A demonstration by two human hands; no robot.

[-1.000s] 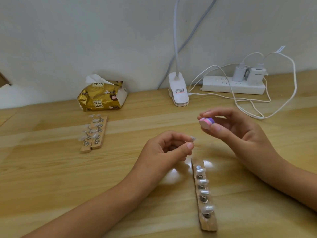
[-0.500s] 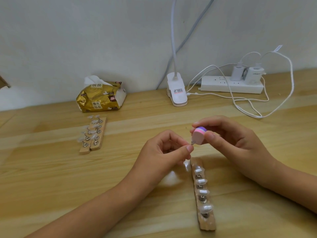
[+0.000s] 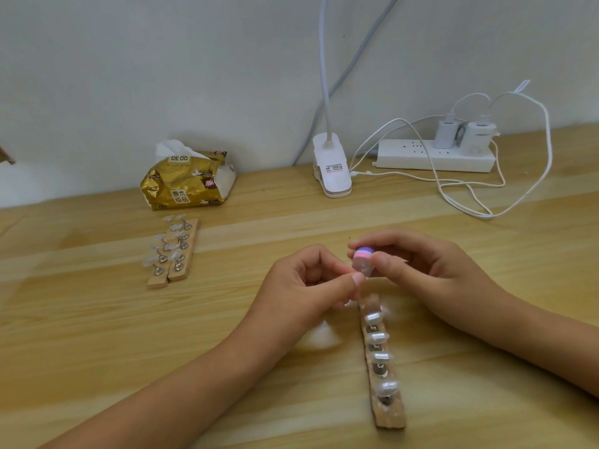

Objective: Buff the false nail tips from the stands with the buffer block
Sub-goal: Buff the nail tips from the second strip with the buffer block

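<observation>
My right hand [image 3: 424, 270] grips a small pink, white and purple buffer block [image 3: 362, 261] between thumb and fingers. My left hand [image 3: 308, 286] is pinched shut just left of the block, its thumb tip touching the block's lower edge; the nail tip it holds is hidden behind the block and my fingers. Below the hands lies a wooden stand [image 3: 384, 371] with several clear false nail tips [image 3: 376, 338] on metal holders. Two more wooden stands [image 3: 173, 254] carrying several nail tips lie side by side at the left.
A gold tissue pack [image 3: 188, 183] sits by the wall. A white clip lamp base [image 3: 331, 171] stands at the back centre. A white power strip [image 3: 434, 155] with two chargers and loose white cables [image 3: 479, 202] lies at the back right.
My right hand has brought the buffer block down and left until it touches my left hand's pinched fingers. The nail tip seen at my left fingertips is now covered.
</observation>
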